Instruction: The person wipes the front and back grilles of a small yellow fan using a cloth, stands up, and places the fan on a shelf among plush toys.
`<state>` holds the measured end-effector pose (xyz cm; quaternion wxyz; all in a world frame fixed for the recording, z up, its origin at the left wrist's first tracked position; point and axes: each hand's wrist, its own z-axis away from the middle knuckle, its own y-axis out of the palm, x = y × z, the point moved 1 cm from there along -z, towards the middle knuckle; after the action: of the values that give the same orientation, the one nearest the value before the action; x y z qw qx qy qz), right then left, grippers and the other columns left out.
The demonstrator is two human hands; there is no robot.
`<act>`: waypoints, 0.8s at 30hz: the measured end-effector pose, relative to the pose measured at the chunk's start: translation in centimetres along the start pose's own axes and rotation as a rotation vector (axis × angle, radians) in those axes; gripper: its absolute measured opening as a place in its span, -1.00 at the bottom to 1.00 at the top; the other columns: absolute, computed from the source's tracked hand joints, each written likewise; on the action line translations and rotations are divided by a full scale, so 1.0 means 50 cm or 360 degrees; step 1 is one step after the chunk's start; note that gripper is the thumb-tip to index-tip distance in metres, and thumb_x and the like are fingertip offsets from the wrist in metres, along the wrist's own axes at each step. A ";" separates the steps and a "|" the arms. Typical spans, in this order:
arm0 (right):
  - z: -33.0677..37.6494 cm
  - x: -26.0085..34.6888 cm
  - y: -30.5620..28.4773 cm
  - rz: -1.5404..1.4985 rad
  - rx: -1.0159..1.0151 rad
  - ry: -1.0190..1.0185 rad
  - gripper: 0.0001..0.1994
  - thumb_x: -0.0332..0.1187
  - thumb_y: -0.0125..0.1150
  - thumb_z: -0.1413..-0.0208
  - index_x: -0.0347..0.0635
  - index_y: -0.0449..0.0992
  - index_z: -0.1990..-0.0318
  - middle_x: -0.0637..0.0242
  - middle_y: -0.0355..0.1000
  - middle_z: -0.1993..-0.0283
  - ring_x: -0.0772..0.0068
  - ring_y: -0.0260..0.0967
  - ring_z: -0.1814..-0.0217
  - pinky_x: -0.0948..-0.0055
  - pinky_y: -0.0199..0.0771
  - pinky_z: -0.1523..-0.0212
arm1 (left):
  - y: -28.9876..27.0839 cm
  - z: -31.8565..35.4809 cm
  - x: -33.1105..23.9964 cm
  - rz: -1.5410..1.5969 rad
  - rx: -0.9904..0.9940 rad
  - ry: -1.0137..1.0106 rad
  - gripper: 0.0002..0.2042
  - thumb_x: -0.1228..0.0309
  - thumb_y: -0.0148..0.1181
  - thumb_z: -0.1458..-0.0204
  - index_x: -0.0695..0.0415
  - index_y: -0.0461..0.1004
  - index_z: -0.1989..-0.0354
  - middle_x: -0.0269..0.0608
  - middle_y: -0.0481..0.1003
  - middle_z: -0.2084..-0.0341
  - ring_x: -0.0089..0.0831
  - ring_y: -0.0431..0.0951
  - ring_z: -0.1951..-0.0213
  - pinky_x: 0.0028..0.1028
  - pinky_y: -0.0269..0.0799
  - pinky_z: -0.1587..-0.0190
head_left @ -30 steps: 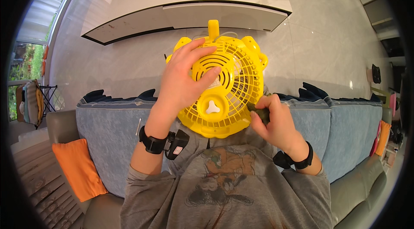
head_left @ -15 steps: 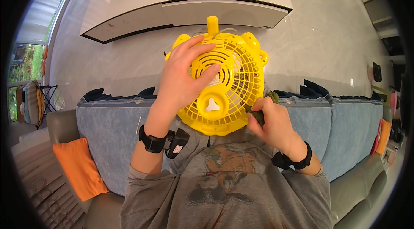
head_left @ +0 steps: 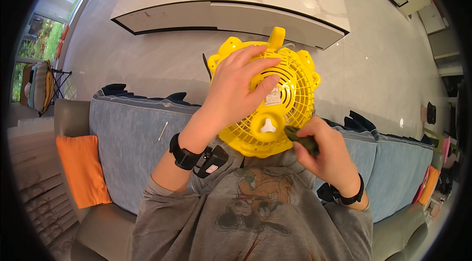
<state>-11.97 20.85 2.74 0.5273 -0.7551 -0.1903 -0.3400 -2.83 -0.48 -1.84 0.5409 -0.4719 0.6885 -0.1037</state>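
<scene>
A yellow fan (head_left: 305, 81) rests upright on my lap. Its slotted rear cover, with a pale label and a white three-lobed knob (head_left: 268, 125), faces me. My left hand (head_left: 242, 81) lies spread over the upper left of the cover, fingers apart and the thumb near the label. At the fan's lower right, my right hand (head_left: 322, 145) is closed round a dark green cloth (head_left: 304, 142). One end of the cloth touches the grille beside the knob. Both wrists wear black straps.
I sit on a blue-cushioned sofa (head_left: 132, 148). A cotton swab (head_left: 163, 130) lies on its left cushion, near an orange cloth (head_left: 83, 170) draped over the armrest. Beyond the fan stands a low white table (head_left: 236, 17) with a black edge. A grey cable (head_left: 285, 46) runs behind the fan.
In the view, the fan and both hands sit farther right, and the fan leans slightly more. The cloth in my right hand has moved from the grille's right edge to beside the knob.
</scene>
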 end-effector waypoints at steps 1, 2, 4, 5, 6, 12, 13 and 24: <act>-0.012 0.004 0.009 0.0076 0.0023 -0.0061 -0.75 -0.45 0.37 0.05 -0.16 0.38 0.27 0.25 0.40 0.38 0.16 0.43 0.46 0.31 0.39 0.49 | -0.003 0.001 0.001 0.0048 0.0030 -0.0012 -0.70 0.24 0.14 -0.15 0.06 0.56 0.00 -0.07 0.43 -0.11 -0.07 0.39 -0.16 -0.17 0.25 -0.21; -0.019 0.007 0.014 0.0120 0.0055 -0.0065 -0.76 -0.45 0.35 0.00 -0.16 0.40 0.23 0.26 0.40 0.34 0.18 0.45 0.42 0.29 0.42 0.47 | -0.007 0.001 0.001 0.0096 0.0061 -0.0024 -0.71 0.28 0.09 -0.18 0.06 0.55 -0.02 -0.06 0.42 -0.13 -0.07 0.38 -0.18 -0.18 0.23 -0.23; -0.037 0.008 0.029 0.0255 0.0058 -0.0128 -0.77 -0.43 0.35 0.00 -0.15 0.39 0.24 0.26 0.41 0.35 0.18 0.46 0.43 0.29 0.43 0.48 | -0.008 0.002 0.000 0.0101 0.0093 -0.0015 -0.71 0.33 0.04 -0.21 0.06 0.54 -0.05 -0.07 0.41 -0.16 -0.08 0.36 -0.20 -0.20 0.20 -0.25; -0.045 0.009 0.036 0.0324 0.0059 -0.0158 -0.77 -0.43 0.34 -0.01 -0.15 0.39 0.24 0.26 0.42 0.35 0.18 0.46 0.44 0.29 0.43 0.48 | -0.006 0.003 -0.002 0.0059 0.0096 0.0006 -0.71 0.33 0.04 -0.20 0.06 0.54 -0.05 -0.07 0.41 -0.16 -0.08 0.36 -0.20 -0.20 0.21 -0.25; -0.053 0.013 0.040 0.0365 0.0073 -0.0160 -0.78 -0.42 0.33 -0.01 -0.14 0.39 0.25 0.26 0.42 0.36 0.17 0.46 0.45 0.29 0.43 0.49 | -0.004 0.002 -0.003 0.0017 0.0100 0.0027 -0.71 0.34 0.04 -0.20 0.06 0.54 -0.05 -0.08 0.41 -0.16 -0.09 0.35 -0.20 -0.20 0.21 -0.25; -0.094 0.026 0.039 0.0539 0.0199 -0.0228 -0.80 -0.41 0.30 -0.04 -0.14 0.37 0.25 0.24 0.45 0.42 0.10 0.47 0.48 0.26 0.45 0.49 | 0.010 0.002 -0.012 -0.0090 0.0018 0.0043 -0.70 0.36 0.05 -0.17 0.00 0.55 -0.06 -0.11 0.41 -0.15 -0.12 0.35 -0.20 -0.15 0.20 -0.21; -0.100 0.028 0.035 0.0510 0.0244 -0.0177 -0.79 -0.43 0.31 -0.04 -0.14 0.38 0.23 0.21 0.47 0.43 0.07 0.48 0.45 0.25 0.46 0.46 | 0.011 0.004 -0.013 -0.0079 0.0005 0.0045 -0.70 0.35 0.05 -0.17 -0.01 0.55 -0.05 -0.11 0.42 -0.14 -0.13 0.36 -0.20 -0.14 0.20 -0.20; -0.110 0.031 0.012 0.0491 0.0433 -0.0102 -0.81 -0.43 0.25 -0.09 -0.15 0.33 0.23 0.20 0.48 0.46 0.04 0.49 0.43 0.21 0.45 0.46 | 0.030 -0.001 -0.001 -0.0059 -0.0072 0.0048 -0.73 0.23 0.11 -0.16 -0.08 0.59 0.01 -0.17 0.47 -0.07 -0.19 0.38 -0.15 -0.19 0.18 -0.20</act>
<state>-12.24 15.42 4.63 0.6638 -0.7076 -0.1334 -0.2023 -3.66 0.34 -2.76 0.5177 -0.4950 0.6898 -0.1052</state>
